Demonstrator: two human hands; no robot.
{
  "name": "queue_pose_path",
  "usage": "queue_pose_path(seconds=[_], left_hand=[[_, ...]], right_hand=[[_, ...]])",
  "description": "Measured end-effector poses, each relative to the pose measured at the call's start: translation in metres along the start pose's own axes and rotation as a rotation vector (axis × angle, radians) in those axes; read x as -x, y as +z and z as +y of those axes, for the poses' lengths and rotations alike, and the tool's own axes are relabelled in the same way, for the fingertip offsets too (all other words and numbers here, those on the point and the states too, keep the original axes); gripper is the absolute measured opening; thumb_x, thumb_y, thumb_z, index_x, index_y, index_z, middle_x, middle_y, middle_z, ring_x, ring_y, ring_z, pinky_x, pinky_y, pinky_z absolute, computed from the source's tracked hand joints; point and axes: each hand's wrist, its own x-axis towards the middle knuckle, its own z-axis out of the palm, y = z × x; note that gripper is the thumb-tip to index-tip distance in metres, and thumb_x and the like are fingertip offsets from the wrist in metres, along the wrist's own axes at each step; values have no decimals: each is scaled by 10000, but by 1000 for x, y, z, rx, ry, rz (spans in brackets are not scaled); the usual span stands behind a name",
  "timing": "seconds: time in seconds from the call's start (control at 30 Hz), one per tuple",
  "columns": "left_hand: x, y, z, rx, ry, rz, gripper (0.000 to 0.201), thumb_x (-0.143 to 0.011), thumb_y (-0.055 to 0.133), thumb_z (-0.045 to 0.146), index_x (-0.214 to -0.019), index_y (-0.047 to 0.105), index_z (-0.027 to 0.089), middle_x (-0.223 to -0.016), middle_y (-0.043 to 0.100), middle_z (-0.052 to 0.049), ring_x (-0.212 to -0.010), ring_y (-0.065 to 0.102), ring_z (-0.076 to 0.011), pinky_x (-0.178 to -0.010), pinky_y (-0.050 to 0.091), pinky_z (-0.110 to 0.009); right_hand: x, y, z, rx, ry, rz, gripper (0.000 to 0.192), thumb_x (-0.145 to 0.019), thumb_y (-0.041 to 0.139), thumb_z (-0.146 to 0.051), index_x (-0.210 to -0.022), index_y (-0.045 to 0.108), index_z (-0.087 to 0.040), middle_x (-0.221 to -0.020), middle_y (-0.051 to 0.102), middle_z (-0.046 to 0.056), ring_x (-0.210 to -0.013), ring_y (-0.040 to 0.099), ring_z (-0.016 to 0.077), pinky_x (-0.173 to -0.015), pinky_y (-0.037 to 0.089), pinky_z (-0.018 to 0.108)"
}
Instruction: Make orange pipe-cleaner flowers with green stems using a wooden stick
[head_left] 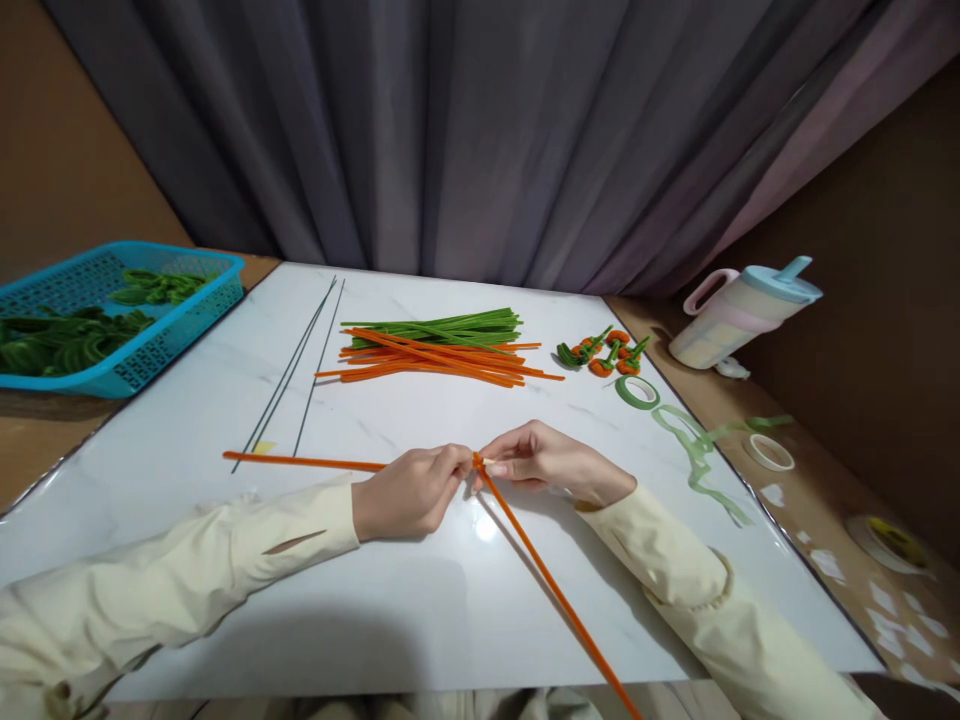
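Note:
My left hand (411,490) and my right hand (546,460) meet at the middle of the white table (420,620), both pinching an orange pipe cleaner (540,570) at its bend. One leg runs left to about the table's left side, the other runs down toward the near edge. Both hands rest low on the tabletop, fingertips almost touching. Cream sleeves cover both arms.
A pile of orange and green pipe cleaners (439,345) lies beyond the hands. Thin green wires (300,365) lie to its left. Small orange-and-green pieces (604,352), green tape roll (637,391), loose tape (701,455), a pastel jug (739,315) sit right. A blue basket (150,345) stands far left.

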Motion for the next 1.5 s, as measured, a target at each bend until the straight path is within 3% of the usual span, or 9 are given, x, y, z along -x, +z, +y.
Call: queue_pose_path(seconds=[0.27, 0.63, 0.97, 1.07, 1.17, 1.27, 1.33, 1.4, 1.5], left_hand=[[0, 1, -1, -8, 40, 27, 131, -862, 312, 68, -901, 336, 191, -715, 537, -10, -547, 554, -131, -509, 413, -229], [1, 3, -3, -16, 60, 21, 124, -867, 307, 72, -911, 346, 182, -718, 537, -17, -551, 546, -133, -527, 426, -234], [0, 3, -1, -23, 86, 30, 119, -870, 311, 78, -910, 350, 182, -711, 550, -16, -543, 555, -138, -519, 428, -235], [0, 3, -1, -17, 20, 34, 119, -874, 309, 81, -911, 345, 188, -698, 547, -6, -529, 555, -137, -505, 418, -234], [-1, 3, -1, 9, -133, 44, 96, -893, 321, 112, -942, 349, 190, -720, 554, -9, -555, 569, -144, -521, 427, -239], [-3, 2, 0, 127, -314, 54, 84, -915, 351, 159, -991, 358, 192, -735, 568, -5, -628, 592, -147, -582, 447, -243], [-5, 1, 1, 193, -415, 64, 90, -920, 375, 191, -1010, 363, 195, -712, 567, 11, -631, 584, -141, -595, 441, -239], [-7, 0, 2, 204, -488, 71, 94, -921, 399, 229, -1006, 374, 198, -684, 555, 28, -605, 563, -137, -582, 426, -235], [-9, -1, 1, 168, -525, 55, 69, -925, 408, 266, -937, 420, 199, -706, 558, 19, -625, 556, -139, -602, 421, -243]], right_hand=[[-2, 2, 3, -73, -2, 1, 411, -699, 719, -408, -938, 687, -75, -758, 705, 82, -435, 270, 26, -403, 159, 210], [-3, 12, 2, 27, -46, 86, 368, -707, 693, -433, -797, 654, -78, -666, 687, 68, -451, 299, 40, -430, 174, 208], [-4, 10, 5, -71, -21, 71, 343, -699, 696, -413, -773, 642, -82, -660, 682, 66, -423, 262, 31, -404, 147, 214], [-3, 6, 4, -78, -12, 46, 364, -707, 697, -400, -871, 659, -78, -719, 699, 74, -413, 258, 26, -394, 151, 218], [0, 3, 2, -35, -4, 15, 365, -731, 681, -407, -913, 657, -91, -796, 707, 81, -411, 245, 21, -394, 155, 226], [1, 6, 2, 32, -6, 24, 316, -719, 689, -413, -682, 600, -112, -780, 701, 73, -418, 267, 22, -408, 148, 237], [-1, 8, 4, 50, -32, 54, 399, -709, 691, -419, -538, 452, -148, -707, 688, 56, -416, 291, 24, -421, 137, 245], [-2, 10, 5, 47, -47, 77, 462, -711, 681, -424, -513, 345, -175, -661, 677, 41, -407, 301, 25, -425, 135, 247], [-4, 11, 6, 43, -54, 103, 458, -723, 665, -421, -531, 324, -182, -665, 686, 36, -395, 284, 22, -418, 148, 240]])
